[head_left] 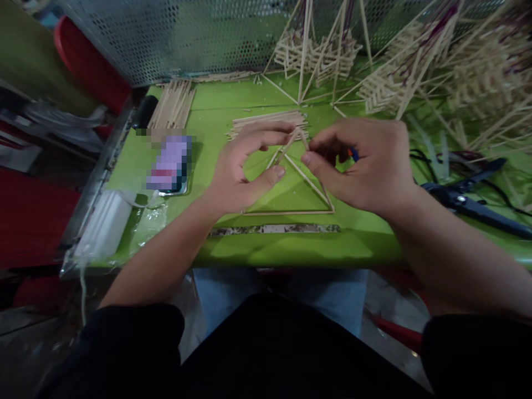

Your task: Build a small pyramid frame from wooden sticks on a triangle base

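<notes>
A triangular frame of thin wooden sticks (pixel 286 212) stands on the green table in front of me, its apex between my hands. My left hand (pixel 249 160) curves around the frame's left side, fingertips near the apex and thumb against a slanted stick. With thumb and forefinger my right hand (pixel 361 160) pinches the stick on the right, just under the apex. A small blue and orange thing (pixel 353 154) shows within my right hand; its kind is hidden. Behind the frame lies a pile of loose wooden sticks (pixel 270 119). A flat, stained strip (pixel 274 228) lies nearest me.
Black-handled cutters (pixel 469 202) lie at right among cables. Finished stick structures (pixel 316 52) crowd the back right, against a perforated metal panel (pixel 178 39). On the left are a stick bundle (pixel 174 102), a blurred-out phone (pixel 170 163) and a white box-shaped object (pixel 103 224).
</notes>
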Demonstrator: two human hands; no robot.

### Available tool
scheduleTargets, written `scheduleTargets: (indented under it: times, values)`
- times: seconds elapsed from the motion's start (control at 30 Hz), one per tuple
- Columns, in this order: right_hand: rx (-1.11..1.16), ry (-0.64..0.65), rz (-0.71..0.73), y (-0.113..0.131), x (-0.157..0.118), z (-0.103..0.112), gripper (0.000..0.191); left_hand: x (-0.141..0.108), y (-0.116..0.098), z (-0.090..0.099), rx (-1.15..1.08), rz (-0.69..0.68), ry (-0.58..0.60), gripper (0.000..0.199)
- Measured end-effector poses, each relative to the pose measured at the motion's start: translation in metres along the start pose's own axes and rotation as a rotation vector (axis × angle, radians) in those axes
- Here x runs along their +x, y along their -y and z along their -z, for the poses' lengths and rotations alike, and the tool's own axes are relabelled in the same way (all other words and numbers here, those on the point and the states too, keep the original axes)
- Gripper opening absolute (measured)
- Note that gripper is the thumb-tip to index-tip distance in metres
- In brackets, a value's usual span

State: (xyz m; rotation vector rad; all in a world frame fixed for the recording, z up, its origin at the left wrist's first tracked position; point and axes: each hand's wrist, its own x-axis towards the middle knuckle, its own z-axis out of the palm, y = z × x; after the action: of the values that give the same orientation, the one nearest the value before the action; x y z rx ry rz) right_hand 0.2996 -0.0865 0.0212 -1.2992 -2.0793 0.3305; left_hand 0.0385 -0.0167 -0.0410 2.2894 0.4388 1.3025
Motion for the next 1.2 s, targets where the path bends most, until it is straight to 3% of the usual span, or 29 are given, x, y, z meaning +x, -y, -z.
scheduleTargets:
  times: [0.23, 0.43, 0.8, 0.97, 1.2]
  values:
    - [0.036, 0.010, 0.003, 0.000, 0.002, -0.001, 0.023, -0.002, 0.005, -0.002, 0.014, -0.040, -0.001, 0.048]
    - [0.021, 0.014, -0.015, -0.001, 0.001, -0.001, 0.024, 0.000, 0.002, -0.002, 0.017, -0.042, -0.042, 0.039]
    - [0.048, 0.045, -0.033, -0.001, 0.002, 0.001, 0.022, -0.004, 0.006, -0.004, 0.044, 0.066, -0.096, 0.034]
    - [0.014, -0.003, 0.024, -0.006, 0.001, -0.003, 0.021, -0.002, 0.002, -0.004, 0.046, 0.059, -0.108, 0.031]
    - [0.029, -0.190, 0.225, -0.016, 0.004, -0.015, 0.020, 0.000, -0.012, -0.004, 0.073, 0.141, -0.119, 0.033]
